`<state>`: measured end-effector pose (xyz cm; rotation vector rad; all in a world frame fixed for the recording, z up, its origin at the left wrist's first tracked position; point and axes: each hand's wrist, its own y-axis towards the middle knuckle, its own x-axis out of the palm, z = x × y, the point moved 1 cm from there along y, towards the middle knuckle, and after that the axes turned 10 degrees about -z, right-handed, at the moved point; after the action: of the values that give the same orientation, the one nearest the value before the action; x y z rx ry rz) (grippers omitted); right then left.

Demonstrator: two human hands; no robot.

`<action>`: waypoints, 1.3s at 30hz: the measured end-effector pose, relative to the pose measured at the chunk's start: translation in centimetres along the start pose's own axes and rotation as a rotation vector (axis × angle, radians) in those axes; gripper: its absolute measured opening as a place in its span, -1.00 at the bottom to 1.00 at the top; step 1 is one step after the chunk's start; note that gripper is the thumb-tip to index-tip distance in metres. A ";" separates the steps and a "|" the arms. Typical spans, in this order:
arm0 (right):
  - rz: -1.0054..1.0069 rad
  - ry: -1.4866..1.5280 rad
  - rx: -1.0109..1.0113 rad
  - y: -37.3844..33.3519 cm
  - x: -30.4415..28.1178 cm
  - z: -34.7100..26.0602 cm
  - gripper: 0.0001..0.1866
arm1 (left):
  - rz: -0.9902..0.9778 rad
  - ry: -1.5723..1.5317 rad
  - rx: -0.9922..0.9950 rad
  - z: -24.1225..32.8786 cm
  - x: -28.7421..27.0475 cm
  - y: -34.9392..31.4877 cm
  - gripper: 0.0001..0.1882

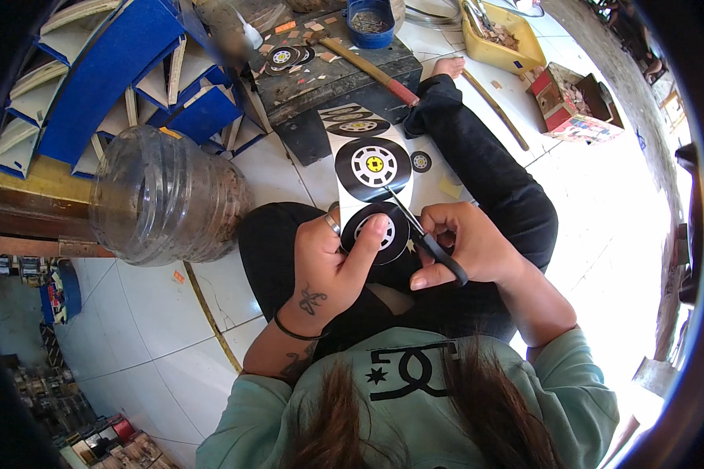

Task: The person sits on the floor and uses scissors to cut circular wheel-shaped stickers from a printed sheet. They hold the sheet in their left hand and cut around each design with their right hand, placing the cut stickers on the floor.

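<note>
My left hand (330, 254) pinches the near end of a white strip printed with black wheel discs (352, 181), thumb on top of the lowest disc (395, 227). The strip runs away from me toward a dark wooden block, more discs along it. In my right hand (477, 242) is a pair of scissors (449, 264) with black handles, fingers curled through the loops. Its blades point up and left, their tips over the strip between two discs. How far the blades are apart is hard to make out. A small loose wheel disc (421, 162) lies on the floor beside the strip.
The dark wooden block (305, 86) bears a hammer (368, 70), cut discs (283, 58) and a blue tub (370, 30). A yellow bin (516, 51), a scrap box (563, 117) and a stick (497, 109) are at right; a clear plastic jar (164, 195) and blue-white racks (109, 86) at left.
</note>
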<state>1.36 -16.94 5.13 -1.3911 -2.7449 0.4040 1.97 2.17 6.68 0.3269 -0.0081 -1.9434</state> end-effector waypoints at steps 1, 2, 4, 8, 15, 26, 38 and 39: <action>-0.001 -0.025 -0.010 0.0 -0.1 -0.1 -0.49 | -0.011 0.001 -0.008 0.0 0.0 0.0 -0.83; -0.007 -0.035 0.002 0.0 -0.2 -0.1 -0.49 | -0.012 -0.005 -0.007 0.0 0.0 0.0 -0.83; -0.013 -0.064 -0.013 0.1 -0.3 -0.1 -0.49 | -0.010 -0.017 -0.005 0.1 0.0 0.0 -0.83; -0.023 -0.071 0.003 0.1 -0.6 -0.2 -0.48 | -0.044 -0.009 -0.011 0.2 -0.3 0.1 -0.83; -0.057 -0.179 0.045 0.0 -1.4 -0.8 -0.49 | -0.070 -0.029 -0.033 0.2 -0.4 0.1 -0.83; -0.095 -0.228 0.028 0.1 -2.2 -1.0 -0.47 | -0.135 -0.079 -0.041 -0.3 -0.5 0.3 -0.80; -0.159 -0.350 0.042 -0.1 -3.1 -1.9 -0.45 | -0.227 -0.146 -0.108 -0.2 -0.7 0.3 -0.78; -0.159 -0.355 0.050 -0.1 -3.1 -1.9 -0.45 | -0.231 -0.144 -0.117 -0.2 -0.8 0.3 -0.78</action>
<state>3.42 -19.09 7.25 -1.1763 -3.0667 0.7708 2.54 2.80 6.69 0.1129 0.0513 -2.1830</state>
